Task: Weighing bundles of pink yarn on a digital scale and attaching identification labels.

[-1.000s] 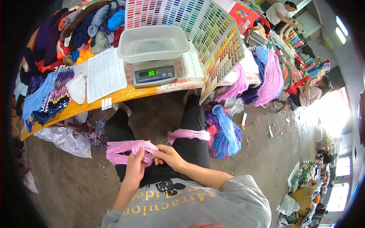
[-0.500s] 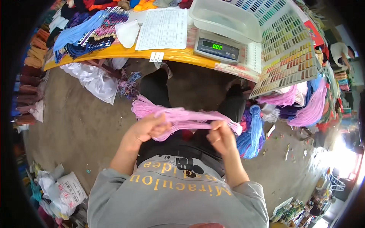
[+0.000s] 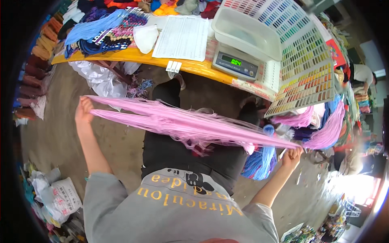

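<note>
A skein of pink yarn (image 3: pixel 182 120) is stretched wide across my lap. At its left end my left hand (image 3: pixel 84 109) is closed round the loop, out past my left knee. My right hand (image 3: pixel 292 157) grips the opposite end, lower and far to the right. Between the hands the strands run taut in two bands on the left and merge toward the right. Some loose strands sag in the middle, over my dark trousers. Blue yarn (image 3: pixel 261 160) hangs just below the skein, near my right hand.
Ahead is a table with a yellow edge (image 3: pixel 194 68). It bears a digital scale (image 3: pixel 236 64) under a clear plastic tub (image 3: pixel 247 34), a printed sheet (image 3: pixel 182 38), blue yarn bundles (image 3: pixel 97 28) and a colour sample chart (image 3: pixel 304 60). Pink yarn (image 3: pixel 326 125) hangs at right; a white bag (image 3: pixel 103 83) lies below.
My hands have moved far apart, left hand to the left and up, right hand to the right. The bunched pink skein is now pulled out long.
</note>
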The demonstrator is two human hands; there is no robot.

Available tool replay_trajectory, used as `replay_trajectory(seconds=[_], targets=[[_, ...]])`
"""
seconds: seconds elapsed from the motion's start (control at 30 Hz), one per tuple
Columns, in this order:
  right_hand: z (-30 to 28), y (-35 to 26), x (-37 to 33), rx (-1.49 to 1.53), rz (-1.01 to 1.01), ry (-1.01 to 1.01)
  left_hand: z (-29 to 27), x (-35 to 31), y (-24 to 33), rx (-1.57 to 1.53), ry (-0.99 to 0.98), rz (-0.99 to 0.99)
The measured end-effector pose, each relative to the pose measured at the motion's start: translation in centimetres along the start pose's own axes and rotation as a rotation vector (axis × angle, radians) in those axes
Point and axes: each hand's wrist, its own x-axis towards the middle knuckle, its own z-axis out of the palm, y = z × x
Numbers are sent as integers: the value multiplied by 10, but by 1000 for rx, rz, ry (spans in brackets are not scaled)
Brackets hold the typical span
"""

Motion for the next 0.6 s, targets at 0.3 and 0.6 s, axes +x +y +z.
replay_trajectory(seconds=[0.3,0.6], targets=[[-23,-144,11,-594,-289,-109,-173,-22,206,129,7,368],[262,37,-42,-1428,-256,-620,-37,-30,-42,-45,-31,114]])
